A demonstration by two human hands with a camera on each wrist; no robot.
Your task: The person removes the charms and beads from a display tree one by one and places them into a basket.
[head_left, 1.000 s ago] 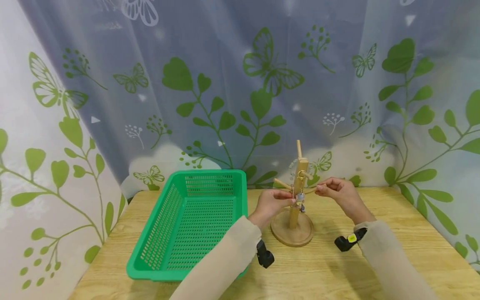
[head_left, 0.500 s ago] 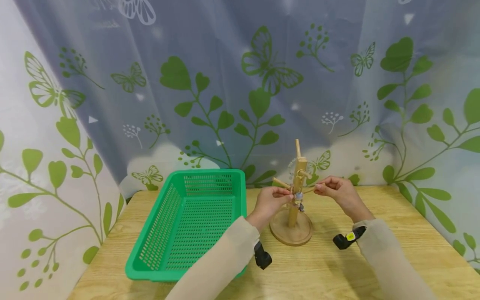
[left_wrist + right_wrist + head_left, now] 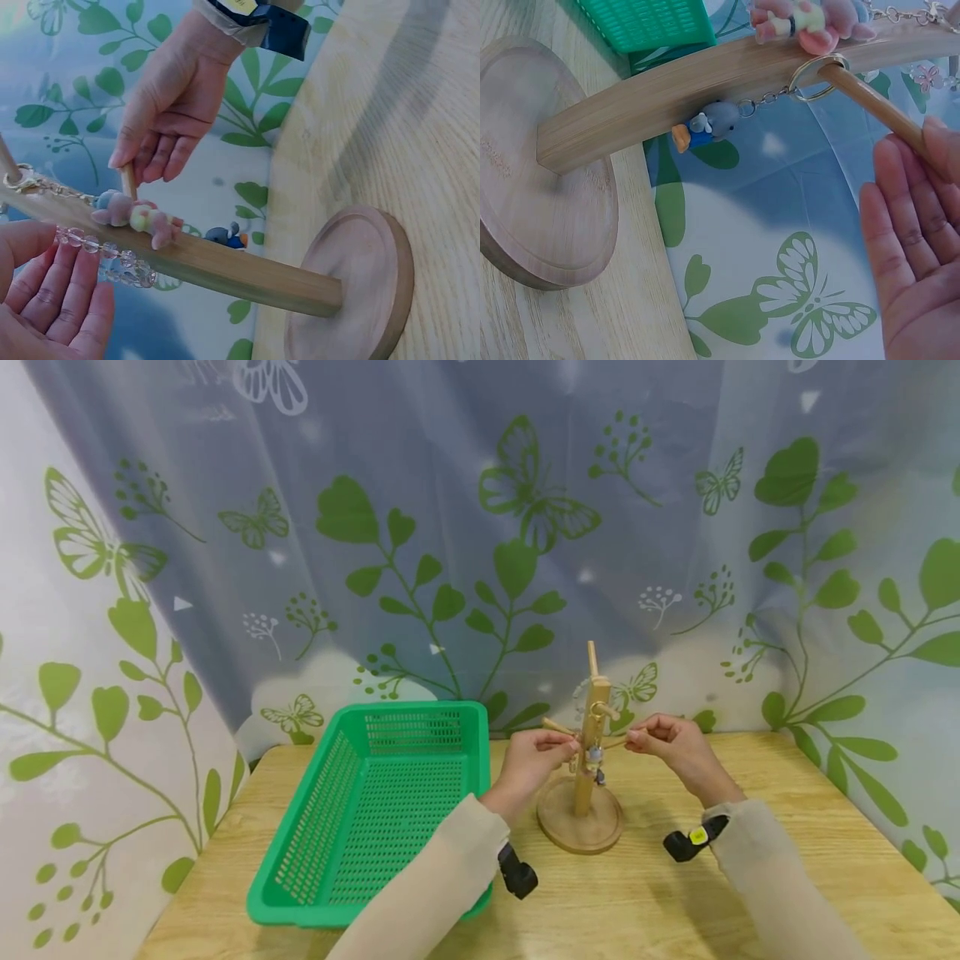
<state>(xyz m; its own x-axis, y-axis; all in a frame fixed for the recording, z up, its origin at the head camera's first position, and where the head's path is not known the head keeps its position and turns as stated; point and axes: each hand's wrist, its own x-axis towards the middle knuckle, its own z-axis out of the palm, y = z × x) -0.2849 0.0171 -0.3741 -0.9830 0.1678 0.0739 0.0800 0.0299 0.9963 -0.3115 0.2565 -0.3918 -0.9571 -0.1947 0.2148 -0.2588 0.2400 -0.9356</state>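
Right wrist: the right grip [image 3: 919, 240] pinches a peg [image 3: 881, 109].

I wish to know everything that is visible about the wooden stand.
The stand looks made of pale, smooth wood: a round base with a raised rim, a squared post, and thin pegs at different heights. It stands upright on the table, right of the basket in the head view. The right hand pinches one peg's tip; a ring with a gray charm hangs on that peg. A pink charm hangs beside the post. The left hand holds a bracelet nearby.
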